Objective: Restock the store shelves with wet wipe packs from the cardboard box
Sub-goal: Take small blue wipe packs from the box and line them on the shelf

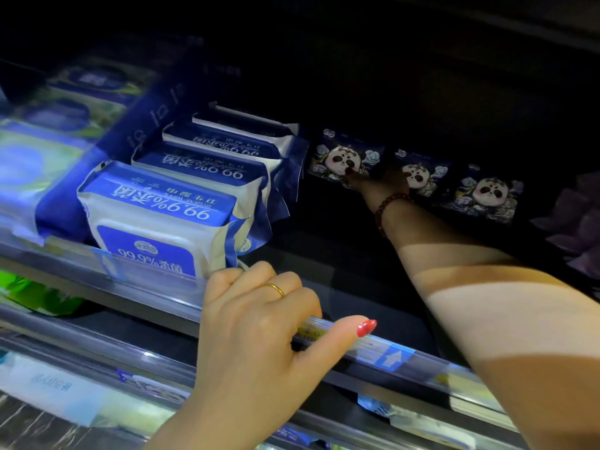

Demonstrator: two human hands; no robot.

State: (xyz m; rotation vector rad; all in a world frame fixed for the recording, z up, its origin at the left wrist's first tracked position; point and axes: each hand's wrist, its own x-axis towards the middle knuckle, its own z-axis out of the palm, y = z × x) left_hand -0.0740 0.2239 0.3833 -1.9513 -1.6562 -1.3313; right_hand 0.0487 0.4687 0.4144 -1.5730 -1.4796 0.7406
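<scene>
**Right hand deep in the shelf, at a panda pack**

Nearest, the left hand (259, 319) curls its fingers over the shelf's front rail (383, 350), thumb stretched along it, just right of the front pack in a row of blue-and-white 99.9% wet wipe packs (156, 222). Farther in, the right hand (373, 183), a beaded bracelet (388, 211) at its wrist, reaches into the dark back of the shelf. Its fingertips touch the leftmost panda-print pack (334, 155) of three in a row. Whether it grips that pack, the gloom hides
</scene>
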